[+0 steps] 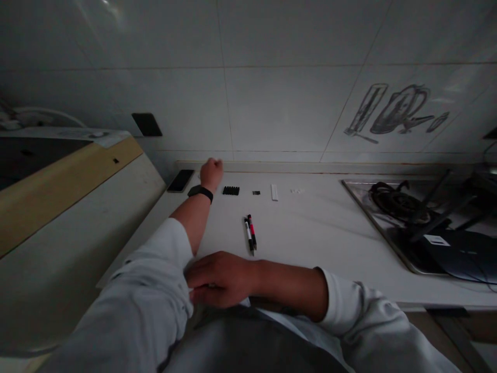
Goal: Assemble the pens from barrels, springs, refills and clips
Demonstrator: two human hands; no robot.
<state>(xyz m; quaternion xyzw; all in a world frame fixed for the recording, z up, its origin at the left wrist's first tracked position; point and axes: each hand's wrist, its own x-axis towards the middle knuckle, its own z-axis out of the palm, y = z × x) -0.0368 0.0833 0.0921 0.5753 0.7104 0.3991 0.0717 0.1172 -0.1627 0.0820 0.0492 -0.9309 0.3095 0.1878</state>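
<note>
My left hand [212, 173] is closed in a fist above the back of the white counter, a dark watch [201, 192] on its wrist. Nothing shows in the fist. Across my body, my right hand [223, 280] has its fingers closed on the rolled left sleeve [171, 280] near the elbow. A phone [180, 181] lies left of the fist. To its right sit a black ridged strip [231, 190], a small dark piece [256, 192], a white strip [274, 192] and tiny clear bits [297, 191]. Two pens [250, 234] lie nearer to me.
A gas stove [373, 223] with a burner is set into the counter on the right. On it rests a black device with upright bars [458, 254]. A large white box-like appliance [85, 228] stands at left. The tiled wall [272, 109] closes off the back.
</note>
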